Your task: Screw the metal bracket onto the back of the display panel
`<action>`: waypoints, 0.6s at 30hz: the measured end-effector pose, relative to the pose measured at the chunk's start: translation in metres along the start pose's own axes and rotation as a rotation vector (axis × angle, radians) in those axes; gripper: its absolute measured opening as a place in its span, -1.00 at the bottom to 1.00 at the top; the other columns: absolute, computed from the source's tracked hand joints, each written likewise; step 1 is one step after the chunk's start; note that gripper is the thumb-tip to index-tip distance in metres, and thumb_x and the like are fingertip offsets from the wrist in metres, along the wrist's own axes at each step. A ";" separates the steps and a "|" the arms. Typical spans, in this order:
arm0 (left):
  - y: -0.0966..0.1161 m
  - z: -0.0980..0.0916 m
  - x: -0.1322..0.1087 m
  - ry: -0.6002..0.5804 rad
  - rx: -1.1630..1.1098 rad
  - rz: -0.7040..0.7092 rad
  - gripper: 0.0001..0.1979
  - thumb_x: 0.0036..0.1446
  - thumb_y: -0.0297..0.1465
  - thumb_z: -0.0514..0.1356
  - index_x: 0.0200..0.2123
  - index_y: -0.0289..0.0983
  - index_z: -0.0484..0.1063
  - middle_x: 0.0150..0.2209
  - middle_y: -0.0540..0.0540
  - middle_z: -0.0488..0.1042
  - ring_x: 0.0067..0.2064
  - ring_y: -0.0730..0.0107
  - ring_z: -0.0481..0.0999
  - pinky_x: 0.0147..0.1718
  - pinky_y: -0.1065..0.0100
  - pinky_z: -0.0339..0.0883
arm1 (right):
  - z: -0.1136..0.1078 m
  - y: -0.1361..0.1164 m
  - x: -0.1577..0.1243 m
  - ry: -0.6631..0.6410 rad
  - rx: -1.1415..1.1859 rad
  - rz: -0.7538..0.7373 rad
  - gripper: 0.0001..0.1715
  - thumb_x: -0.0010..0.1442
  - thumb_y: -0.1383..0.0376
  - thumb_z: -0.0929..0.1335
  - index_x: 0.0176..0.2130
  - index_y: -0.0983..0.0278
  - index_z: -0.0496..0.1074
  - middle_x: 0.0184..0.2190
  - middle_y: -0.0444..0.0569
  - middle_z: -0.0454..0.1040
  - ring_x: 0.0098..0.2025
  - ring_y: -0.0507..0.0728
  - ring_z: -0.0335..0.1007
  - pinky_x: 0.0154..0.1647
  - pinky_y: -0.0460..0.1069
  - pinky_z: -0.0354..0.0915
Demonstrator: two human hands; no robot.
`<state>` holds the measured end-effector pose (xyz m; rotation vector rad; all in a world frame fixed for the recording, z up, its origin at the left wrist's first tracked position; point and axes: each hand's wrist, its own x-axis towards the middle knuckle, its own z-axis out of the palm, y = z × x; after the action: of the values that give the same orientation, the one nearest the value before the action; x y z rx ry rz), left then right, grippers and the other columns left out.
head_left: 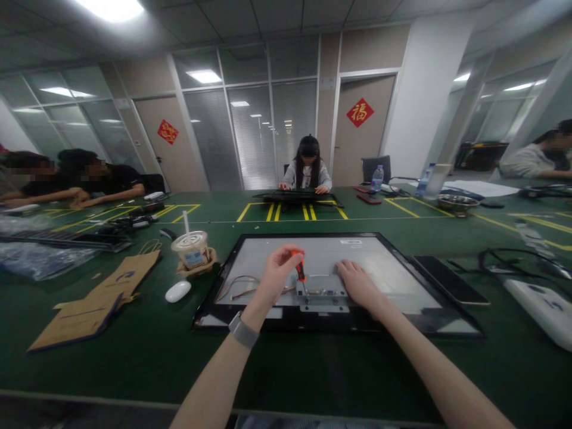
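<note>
A monitor panel (393, 268) lies face down on the green table, its grey metal back up. My left hand (276, 275) is closed round an orange-handled screwdriver (299, 269), held upright with its tip on the small metal bracket (322, 292) at the panel's lower middle. My right hand (357, 285) rests flat on the right side of that bracket, fingers spread. Thin coloured wires (236, 287) run across the panel to the left of my left hand. A grey watch sits on my left wrist.
A white mouse (177, 291), a lidded drink cup (191, 249) and brown paper bags (96, 298) lie to the left. A dark flat panel (449, 279), cables and a white device (543, 310) lie to the right. Other people sit at the far side and at both ends.
</note>
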<state>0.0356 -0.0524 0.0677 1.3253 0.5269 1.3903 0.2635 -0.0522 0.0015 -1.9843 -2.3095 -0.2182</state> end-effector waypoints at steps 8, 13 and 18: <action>-0.005 0.001 0.000 0.064 0.084 0.029 -0.82 0.05 -0.28 0.28 -0.33 -0.28 0.52 -0.41 -0.02 0.41 -0.36 0.48 0.38 -0.34 0.47 0.27 | 0.000 0.001 0.000 -0.008 0.006 -0.008 -0.47 0.22 0.56 0.10 0.13 0.42 0.27 0.09 0.25 0.31 0.11 0.28 0.21 0.06 0.07 0.14; -0.002 -0.003 0.000 0.035 0.064 0.022 -0.75 0.14 -0.24 0.21 -0.22 -0.29 0.53 -0.41 -0.04 0.41 -0.35 0.47 0.38 -0.32 0.46 0.27 | -0.002 0.000 0.000 -0.012 0.012 0.001 -0.47 0.22 0.56 0.10 0.14 0.44 0.27 0.10 0.27 0.31 0.13 0.29 0.20 0.07 0.07 0.15; 0.002 -0.001 0.000 -0.009 -0.029 -0.012 -0.72 0.13 -0.25 0.21 -0.18 -0.33 0.52 -0.35 -0.09 0.47 -0.29 0.42 0.43 -0.25 0.41 0.30 | -0.001 0.000 0.000 0.004 0.018 0.001 -0.45 0.21 0.57 0.09 0.14 0.43 0.27 0.12 0.28 0.30 0.14 0.29 0.21 0.07 0.09 0.15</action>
<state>0.0339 -0.0524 0.0690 1.3019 0.5062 1.3766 0.2638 -0.0524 0.0023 -1.9748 -2.2993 -0.1998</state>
